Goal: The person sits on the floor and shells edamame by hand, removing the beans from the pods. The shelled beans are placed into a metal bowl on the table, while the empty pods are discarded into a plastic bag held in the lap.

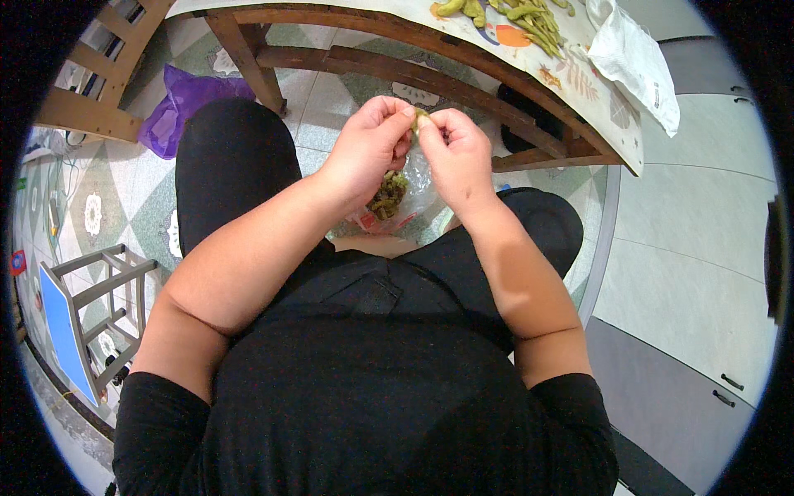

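My left hand (368, 147) and my right hand (456, 157) meet in front of me, each pinching a green bean pod (420, 119) between thumb and fingers. Little of the pod shows past my fingertips. Below the hands, between my knees, is a clear plastic bag (422, 183) with red marks. Small green and brownish pieces (388, 198) lie in it, partly covered by my left hand; they look like empty pods, but I cannot tell for certain. More green pods (536, 23) are heaped on the table beyond.
A wooden-legged table (579, 103) with a patterned cover spans the far side. On its right end hangs a white bag (637, 58). A purple plastic bag (188, 103) lies on the tiled floor. A blue-topped stool (68, 326) is tipped over at left; pale cabinets (691, 240) line the right.
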A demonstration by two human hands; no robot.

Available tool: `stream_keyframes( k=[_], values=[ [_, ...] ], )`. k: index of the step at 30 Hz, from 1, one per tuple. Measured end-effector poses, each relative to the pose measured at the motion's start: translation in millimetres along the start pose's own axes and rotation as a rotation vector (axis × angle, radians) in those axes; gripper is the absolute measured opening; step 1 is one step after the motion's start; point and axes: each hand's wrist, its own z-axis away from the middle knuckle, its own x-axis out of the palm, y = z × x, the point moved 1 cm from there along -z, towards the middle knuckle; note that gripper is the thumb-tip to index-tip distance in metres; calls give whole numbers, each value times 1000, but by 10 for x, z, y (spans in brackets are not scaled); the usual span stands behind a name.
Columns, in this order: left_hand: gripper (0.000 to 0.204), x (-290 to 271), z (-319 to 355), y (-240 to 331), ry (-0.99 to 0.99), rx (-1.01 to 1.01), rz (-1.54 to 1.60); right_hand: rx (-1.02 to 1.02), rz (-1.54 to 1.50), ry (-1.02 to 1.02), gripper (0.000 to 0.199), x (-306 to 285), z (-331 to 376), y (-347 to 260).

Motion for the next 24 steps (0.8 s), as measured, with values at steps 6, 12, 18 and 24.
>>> stream_keyframes(
  k=[6, 12, 18, 24],
  values=[
    [14, -16, -20, 28, -41, -9, 167, 192, -401, -142, 19, -39, -21, 32],
    [16, 17, -5, 42, 20, -129, 359, 239, -474, -131, 19, -53, -20, -2],
    [17, 51, 2, -5, -62, -31, 24, 364, -550, -185, 19, -78, -30, 46],
    [16, -66, -84, -8, -7, -18, 140, 381, -549, -285, 16, -133, -66, 7]
  ],
)
